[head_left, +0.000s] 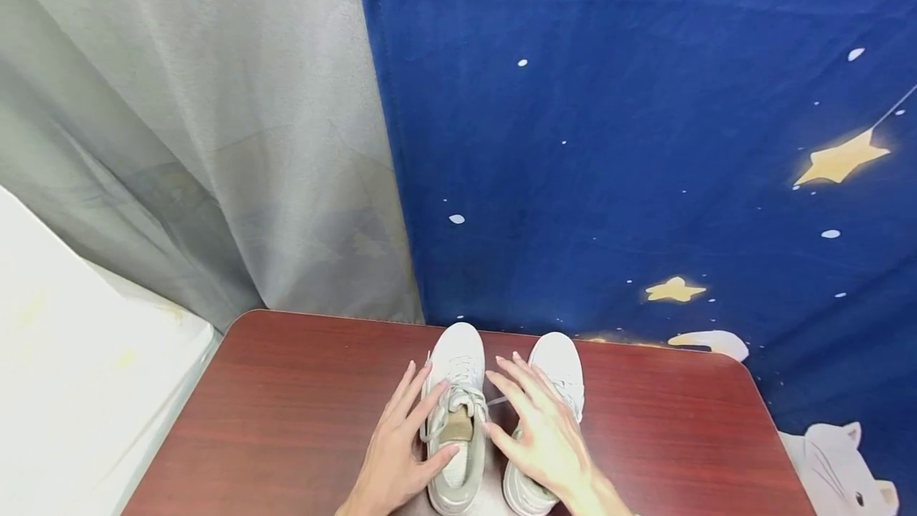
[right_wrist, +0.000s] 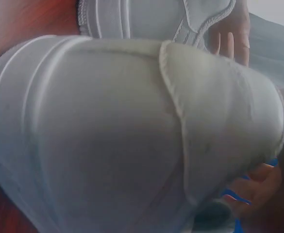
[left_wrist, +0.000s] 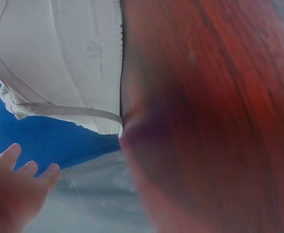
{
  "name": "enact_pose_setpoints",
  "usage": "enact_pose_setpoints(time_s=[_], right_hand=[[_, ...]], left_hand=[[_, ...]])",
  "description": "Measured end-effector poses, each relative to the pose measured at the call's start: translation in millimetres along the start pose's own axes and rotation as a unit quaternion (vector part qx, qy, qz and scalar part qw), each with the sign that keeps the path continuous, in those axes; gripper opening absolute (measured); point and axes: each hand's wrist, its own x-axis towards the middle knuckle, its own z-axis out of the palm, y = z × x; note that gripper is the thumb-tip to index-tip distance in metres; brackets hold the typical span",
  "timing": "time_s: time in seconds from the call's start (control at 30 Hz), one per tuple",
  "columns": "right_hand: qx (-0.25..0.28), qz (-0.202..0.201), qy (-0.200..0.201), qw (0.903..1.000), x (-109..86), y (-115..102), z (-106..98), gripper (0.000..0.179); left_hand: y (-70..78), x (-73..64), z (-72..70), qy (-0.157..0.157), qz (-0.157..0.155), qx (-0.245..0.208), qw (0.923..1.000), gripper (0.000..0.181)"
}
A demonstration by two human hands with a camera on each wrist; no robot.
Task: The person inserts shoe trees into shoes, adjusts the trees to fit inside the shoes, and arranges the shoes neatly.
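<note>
Two white lace-up shoes stand side by side on a reddish-brown table, toes toward its far edge. My left hand (head_left: 394, 448) is beside the left shoe (head_left: 460, 341), its fingers spread and its thumb over the shoe's opening. In the left wrist view, the fingers (left_wrist: 29, 168) are apart from the shoe's side, where a loose lace (left_wrist: 78, 110) hangs. My right hand (head_left: 542, 436) hovers over the inner side of the right shoe (head_left: 557, 357), fingers spread toward the left shoe. A lace end (head_left: 497, 401) reaches toward the right fingers. The right shoe's heel (right_wrist: 108, 126) fills the right wrist view.
The wooden table (head_left: 315, 396) ends at a rounded far edge. Behind it hang a grey curtain (head_left: 286, 181) and a blue cloth (head_left: 609, 142) with stars. A white surface (head_left: 72, 373) stands at the left, and a printed white cat (head_left: 838, 468) shows at the lower right.
</note>
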Motion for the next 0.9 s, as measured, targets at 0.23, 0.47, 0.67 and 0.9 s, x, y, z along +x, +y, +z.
enact_pose_setpoints(time_s=[0.23,0.47,0.67,0.9], right_hand=[[-0.002,-0.004,0.004,1.0,-8.5,9.7,-7.5,0.072],[-0.008,0.029,0.002,0.9996,-22.2,22.6,-18.2,0.078],[-0.014,0.036,0.015,0.9991,-32.2,32.7,-25.3,0.084],[-0.02,0.042,0.014,0.9988,-42.9,38.1,-25.7,0.085]], left_hand=[[-7.7,-5.7,-5.6,-0.031,-0.055,0.027,0.9976,0.094],[-19.0,-10.4,-15.3,-0.048,-0.071,0.041,0.9955,0.093],[-30.8,-16.6,-23.9,-0.062,-0.095,0.06,0.9918,0.09],[-35.7,-22.6,-25.4,-0.067,-0.111,0.06,0.9897,0.089]])
